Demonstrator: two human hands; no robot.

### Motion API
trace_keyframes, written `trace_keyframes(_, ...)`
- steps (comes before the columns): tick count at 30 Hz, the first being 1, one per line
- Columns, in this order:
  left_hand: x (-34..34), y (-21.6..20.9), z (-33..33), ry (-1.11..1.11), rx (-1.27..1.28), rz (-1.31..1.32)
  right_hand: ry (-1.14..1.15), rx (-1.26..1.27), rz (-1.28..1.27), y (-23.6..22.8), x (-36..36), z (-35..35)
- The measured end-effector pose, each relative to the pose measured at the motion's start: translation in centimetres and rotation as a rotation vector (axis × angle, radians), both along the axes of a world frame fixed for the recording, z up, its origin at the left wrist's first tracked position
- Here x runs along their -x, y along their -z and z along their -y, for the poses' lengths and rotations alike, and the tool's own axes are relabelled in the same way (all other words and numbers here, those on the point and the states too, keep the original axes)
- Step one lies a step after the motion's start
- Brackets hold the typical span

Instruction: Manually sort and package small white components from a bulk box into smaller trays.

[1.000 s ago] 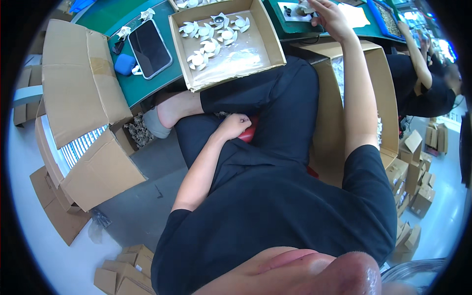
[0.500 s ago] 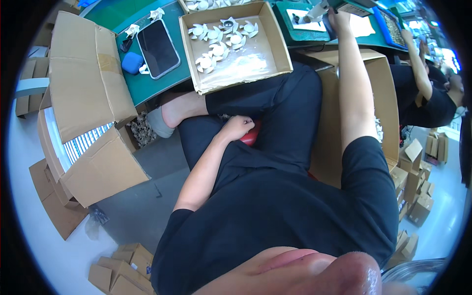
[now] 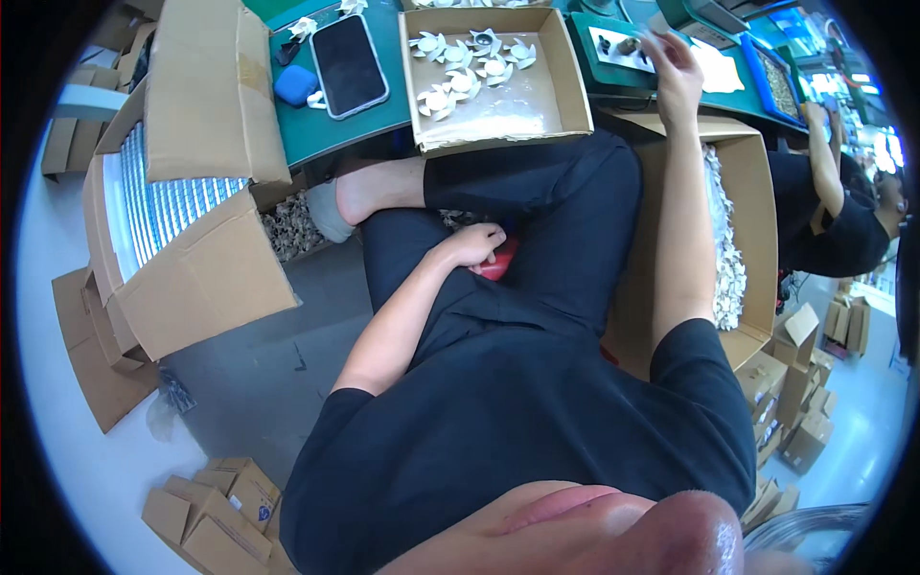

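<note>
My right hand [image 3: 677, 75] is raised over the workbench, beside a green fixture [image 3: 613, 79] with a white plate carrying small dark parts. Its fingers are smeared by motion, so whether a small pale thing is in them is unclear. My left hand [image 3: 474, 246] lies in my lap, loosely bent with fingers apart, and no object shows in it. Beneath it is something red [image 3: 498, 264], partly covered. In front of me a shallow cardboard tray [image 3: 508, 144] holds several white fan wheels [image 3: 463, 84], one with a dark centre.
A phone [image 3: 350, 72] and a blue case [image 3: 296, 85] lie on the green bench left of the tray. Open cartons stand on both sides: the right carton [image 3: 637, 240] contains many pale pieces [image 3: 730, 278]. A co-worker [image 3: 843, 216] sits far right near a blue bin [image 3: 771, 81].
My right hand has come back from the grey upright part beside the fixture, nearer to me. My left hand's fingers have loosened slightly in my lap. The whole view has shifted a little.
</note>
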State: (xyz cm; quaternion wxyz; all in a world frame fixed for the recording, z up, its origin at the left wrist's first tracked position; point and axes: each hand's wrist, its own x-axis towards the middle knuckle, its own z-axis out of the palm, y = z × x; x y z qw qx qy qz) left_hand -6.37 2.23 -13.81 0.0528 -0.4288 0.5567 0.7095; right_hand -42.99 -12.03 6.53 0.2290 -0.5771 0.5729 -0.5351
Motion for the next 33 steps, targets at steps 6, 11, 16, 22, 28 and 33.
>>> trace_keyframes(6, -0.6, 3.4, -0.7, 0.017, 0.243, -0.122, 0.204, 0.305, -0.022, 1.7, -5.0, -2.1)
trace_keyframes(11, -1.7, -3.0, 0.6, -0.094, -0.134, -0.181, -0.001, 0.393, -0.672, -3.5, -12.2, -5.1)
trace_keyframes(16, -3.1, -5.3, 1.2, -0.343, -0.517, -0.551, 0.054, 0.570, -0.491, -3.3, -14.5, -7.8)
trace_keyframes(22, -3.9, -8.6, 0.6, -0.371, -0.586, -0.931, -0.473, 0.197, -0.500, -0.9, -19.0, -15.6)
trace_keyframes(28, -2.7, -11.5, 1.3, -0.233, -0.409, -0.900, -0.621, -0.200, -0.102, 0.9, -18.1, -17.0)
trace_keyframes(33, -3.9, -11.8, 1.7, -0.304, -0.335, -0.831, -0.163, -0.010, 0.006, -2.5, -13.1, -12.5)
